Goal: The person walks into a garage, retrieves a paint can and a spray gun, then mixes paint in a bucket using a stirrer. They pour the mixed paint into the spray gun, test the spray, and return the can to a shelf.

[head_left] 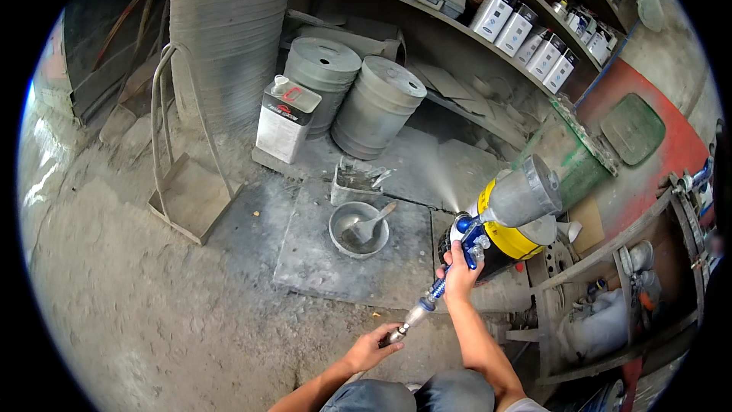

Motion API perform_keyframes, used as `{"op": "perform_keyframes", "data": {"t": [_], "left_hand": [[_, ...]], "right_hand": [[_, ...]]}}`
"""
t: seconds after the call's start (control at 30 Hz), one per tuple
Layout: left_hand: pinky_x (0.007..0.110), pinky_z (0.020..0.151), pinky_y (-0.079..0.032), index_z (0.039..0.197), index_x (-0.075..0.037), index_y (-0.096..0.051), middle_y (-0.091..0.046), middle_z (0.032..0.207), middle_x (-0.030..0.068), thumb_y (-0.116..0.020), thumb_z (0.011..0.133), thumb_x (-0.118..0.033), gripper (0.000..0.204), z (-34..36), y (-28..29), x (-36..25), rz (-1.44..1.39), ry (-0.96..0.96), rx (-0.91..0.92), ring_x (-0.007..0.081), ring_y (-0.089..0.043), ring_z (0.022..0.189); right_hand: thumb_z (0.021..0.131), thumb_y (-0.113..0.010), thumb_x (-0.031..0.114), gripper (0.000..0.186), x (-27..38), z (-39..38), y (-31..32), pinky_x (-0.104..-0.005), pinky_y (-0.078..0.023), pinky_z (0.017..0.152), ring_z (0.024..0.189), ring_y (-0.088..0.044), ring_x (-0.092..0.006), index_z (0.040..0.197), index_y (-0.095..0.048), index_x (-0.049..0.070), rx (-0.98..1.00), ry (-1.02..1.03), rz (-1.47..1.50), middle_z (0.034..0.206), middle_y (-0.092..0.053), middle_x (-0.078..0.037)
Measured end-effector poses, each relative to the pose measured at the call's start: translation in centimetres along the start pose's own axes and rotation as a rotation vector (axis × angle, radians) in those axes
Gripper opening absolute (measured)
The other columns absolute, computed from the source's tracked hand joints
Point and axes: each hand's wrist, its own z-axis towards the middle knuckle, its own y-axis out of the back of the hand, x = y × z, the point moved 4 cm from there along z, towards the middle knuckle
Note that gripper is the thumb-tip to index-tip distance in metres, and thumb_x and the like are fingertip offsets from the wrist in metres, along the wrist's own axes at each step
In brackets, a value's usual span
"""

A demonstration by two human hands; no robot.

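With the fingers of my right hand (457,273) I am grasping the blue spray gun (471,249), at the right, and pale mist (444,185) comes from its front toward the far left. The fingers of my left hand (369,352), nearer to me, are closed around the metal hose joint (396,334). Left of the gun, a bowl (333,223) has a handled tool (364,230) inside; 2 metal drums (379,111) stand farther away.

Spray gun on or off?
On: a pale mist fans out from the spray gun, gripped in the right hand.
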Motion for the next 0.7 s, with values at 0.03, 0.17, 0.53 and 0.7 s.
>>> {"op": "perform_keyframes", "data": {"t": [0.03, 0.17, 0.53, 0.7], "left_hand": [[0.03, 0.076, -0.049, 0.135, -0.011, -0.05, -0.062, 0.095, 0.0071, -0.071, 0.09, -0.026, 0.051, -0.1, -0.2, -0.1, -0.023, 0.0, 0.002, 0.0151, -0.056, 0.082], [0.028, 0.08, -0.047, 0.136, -0.012, -0.05, -0.061, 0.1, 0.0032, -0.07, 0.091, -0.024, 0.051, -0.5, 0.1, 0.9, -0.148, 0.038, -0.018, 0.0119, -0.054, 0.087], [0.023, 0.073, -0.046, 0.134, -0.005, -0.054, -0.062, 0.098, -0.0028, -0.072, 0.09, -0.025, 0.051, -2.3, 1.5, -0.7, -0.365, 0.1, -0.078, 0.0064, -0.053, 0.083], [0.022, 0.072, -0.047, 0.121, -0.003, -0.065, -0.065, 0.09, -0.0021, -0.073, 0.089, -0.025, 0.04, -3.5, 2.9, -1.6, -0.32, 0.082, -0.361, 0.0053, -0.055, 0.08]], "right_hand": [[0.093, -0.064, 0.014, 0.018, -0.3, 0.4, 0.6, -0.0255, -0.041, 0.035, 0.06, -0.051, -0.0121, 0.101, -0.052, 0.004, 0.005, -0.005, -0.019, 0.076, -0.052, -0.004], [0.092, -0.064, 0.012, 0.018, 1.4, -1.5, -2.3, -0.028, -0.043, 0.036, 0.065, -0.053, -0.0134, 0.103, -0.052, 0.003, 0.081, 0.083, 0.146, 0.081, -0.054, -0.004], [0.094, -0.061, 0.022, 0.017, 1.4, -0.1, -0.7, -0.0339, -0.055, 0.059, 0.068, -0.055, -0.0134, 0.097, -0.058, 0.006, 0.11, -0.072, 0.031, 0.08, -0.056, -0.003], [0.094, -0.061, 0.023, 0.026, -2.5, 0.1, -2.3, -0.0259, -0.032, 0.051, 0.049, -0.035, -0.0075, 0.072, -0.046, 0.019, 0.222, -0.525, 0.667, 0.059, -0.037, 0.009]]}}
